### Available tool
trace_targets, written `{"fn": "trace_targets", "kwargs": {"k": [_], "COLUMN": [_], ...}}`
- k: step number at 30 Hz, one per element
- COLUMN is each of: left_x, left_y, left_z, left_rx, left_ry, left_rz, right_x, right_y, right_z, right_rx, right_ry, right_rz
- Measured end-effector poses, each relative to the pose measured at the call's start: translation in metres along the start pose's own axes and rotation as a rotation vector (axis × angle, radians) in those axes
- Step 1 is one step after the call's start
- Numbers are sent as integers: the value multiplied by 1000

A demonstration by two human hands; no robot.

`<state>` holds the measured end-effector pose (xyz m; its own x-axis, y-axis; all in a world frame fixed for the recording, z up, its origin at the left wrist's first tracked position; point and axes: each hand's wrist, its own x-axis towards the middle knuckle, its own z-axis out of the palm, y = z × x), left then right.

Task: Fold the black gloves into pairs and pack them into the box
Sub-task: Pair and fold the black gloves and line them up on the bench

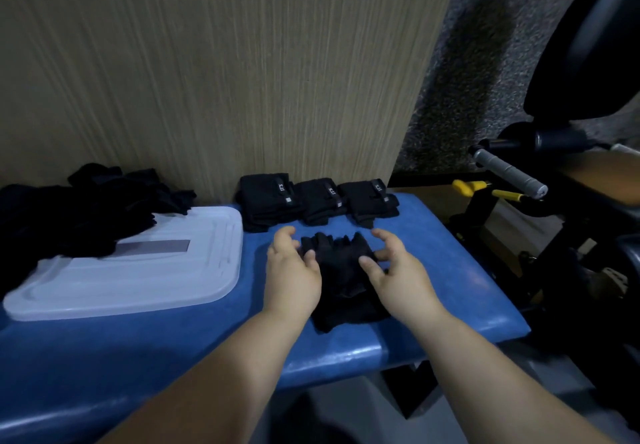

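Black glove pair (343,284) flat on blue bench (450,270), just before 3 folded pairs (320,201). Left hand (294,273), right hand (398,275) each pinch its finger end. Likely light, soft, floppy: hold both outer corners, fold toward cuff.

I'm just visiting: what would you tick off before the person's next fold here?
1. Both the left hand and right hand grip the glove pair: ok.
2. The glove pair lies wholly on the bench: ok.
3. Its two gloves line up evenly: cannot tell.
4. Three folded pairs sit apart, by the wooden panel: ok.
5. The loose pile lies aside, partly on the lid: ok.
6. A box to pack into: cannot tell, only the lid shows.
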<state>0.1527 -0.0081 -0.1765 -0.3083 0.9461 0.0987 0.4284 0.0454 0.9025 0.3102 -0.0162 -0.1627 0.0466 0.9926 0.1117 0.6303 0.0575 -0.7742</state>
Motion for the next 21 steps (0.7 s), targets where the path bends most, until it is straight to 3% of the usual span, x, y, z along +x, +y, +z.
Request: {"fn": "trace_targets", "kwargs": {"k": [4,7,10,12,21], "left_x": [-4,-6,-11,-12,-15], "left_y": [0,-5,-12,-13,-12], "left_z": [-4,-8,-11,-13,-18], "left_rx": [256,416,637,777,867], "left_ry": [51,-135,-398,-480,-503], "left_rz": [267,411,356,321,268], "right_x": [0,-2,-5,-6,-8], "right_y": [3,-1,-1,2,0], "right_z": [-3,-1,4,6,8], "right_rx": [-244,-337,-449,-578,-713], "right_ry": [15,-86,-318,-438,-508], "right_rz": [-157,-261,-229,-172,-80]}}
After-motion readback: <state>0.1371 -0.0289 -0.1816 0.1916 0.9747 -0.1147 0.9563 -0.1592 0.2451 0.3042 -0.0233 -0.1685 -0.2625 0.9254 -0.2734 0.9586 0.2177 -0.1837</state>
